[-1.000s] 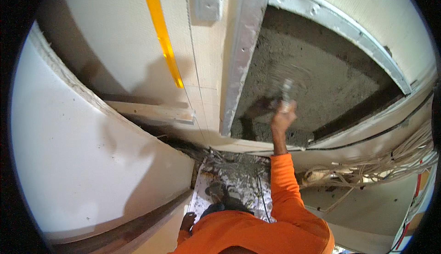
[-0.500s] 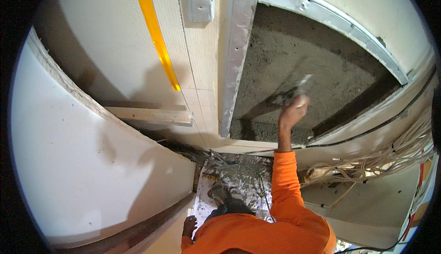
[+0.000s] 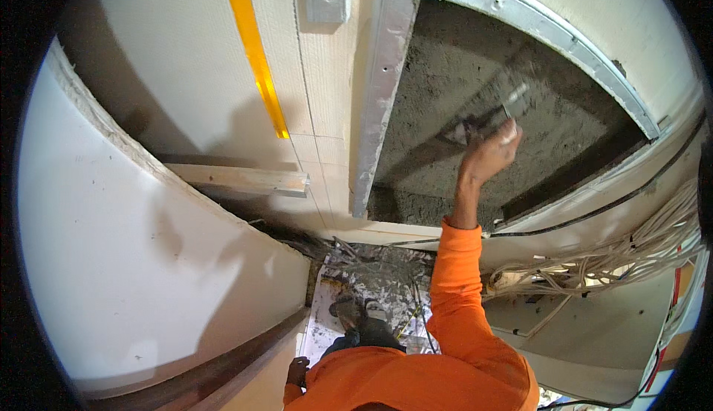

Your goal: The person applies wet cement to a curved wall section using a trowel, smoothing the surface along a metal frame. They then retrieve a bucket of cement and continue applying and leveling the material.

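My right hand, at the end of an orange sleeve, is closed around a trowel whose blade is smeared by motion. The trowel is at the grey mortar surface, which fills a recess in the wall; whether the whole blade touches it is hard to see. A dark shadow of hand and tool falls across the mortar. My left hand hangs low beside my body, small in the picture, its fingers loosely apart with nothing visible in them.
Metal profiles edge the mortar. A yellow tape strip runs down the pale board at left, above a wooden batten. A white panel stands at left. Bundled cables hang at right. The floor sheet is splattered.
My right hand and the trowel have moved up and to the right across the mortar. The view has shifted slightly. My left hand stays low at my side.
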### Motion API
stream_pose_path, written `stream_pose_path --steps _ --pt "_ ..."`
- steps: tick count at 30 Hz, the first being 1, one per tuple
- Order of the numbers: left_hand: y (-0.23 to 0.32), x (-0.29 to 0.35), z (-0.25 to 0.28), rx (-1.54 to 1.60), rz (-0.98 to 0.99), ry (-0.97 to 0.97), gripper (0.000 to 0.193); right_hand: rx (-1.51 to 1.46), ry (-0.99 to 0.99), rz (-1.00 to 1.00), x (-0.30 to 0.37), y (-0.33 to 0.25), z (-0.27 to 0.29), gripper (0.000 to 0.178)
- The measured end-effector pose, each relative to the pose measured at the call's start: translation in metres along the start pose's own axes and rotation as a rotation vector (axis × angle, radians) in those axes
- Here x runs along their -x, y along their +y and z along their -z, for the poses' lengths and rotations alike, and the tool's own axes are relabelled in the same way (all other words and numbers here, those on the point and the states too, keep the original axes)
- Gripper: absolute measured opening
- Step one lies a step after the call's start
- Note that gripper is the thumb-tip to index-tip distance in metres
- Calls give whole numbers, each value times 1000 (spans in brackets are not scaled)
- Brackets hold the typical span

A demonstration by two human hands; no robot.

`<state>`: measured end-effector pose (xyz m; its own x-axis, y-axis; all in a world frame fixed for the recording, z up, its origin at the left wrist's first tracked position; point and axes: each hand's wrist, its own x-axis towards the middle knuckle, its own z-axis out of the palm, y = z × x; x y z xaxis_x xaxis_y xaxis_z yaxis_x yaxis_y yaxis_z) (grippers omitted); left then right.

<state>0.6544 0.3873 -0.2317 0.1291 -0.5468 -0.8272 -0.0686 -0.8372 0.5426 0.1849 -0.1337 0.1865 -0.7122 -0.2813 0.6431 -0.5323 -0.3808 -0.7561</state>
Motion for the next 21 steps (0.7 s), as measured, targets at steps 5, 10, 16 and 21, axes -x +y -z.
stream_pose_path --steps 5,10,16,21 --pt "6 -1 -5 71 -8 -14 41 401 -461 84 85 47 14 31" --pt "30 -3 6 303 24 -70 39 71 105 -22 18 81 49 37" --pt "12 -6 3 -97 -111 -30 31 35 -17 18 8 -8 30 35" --pt "44 -28 0 -217 -69 -4 32 -41 -106 -291 0 44 94 38"
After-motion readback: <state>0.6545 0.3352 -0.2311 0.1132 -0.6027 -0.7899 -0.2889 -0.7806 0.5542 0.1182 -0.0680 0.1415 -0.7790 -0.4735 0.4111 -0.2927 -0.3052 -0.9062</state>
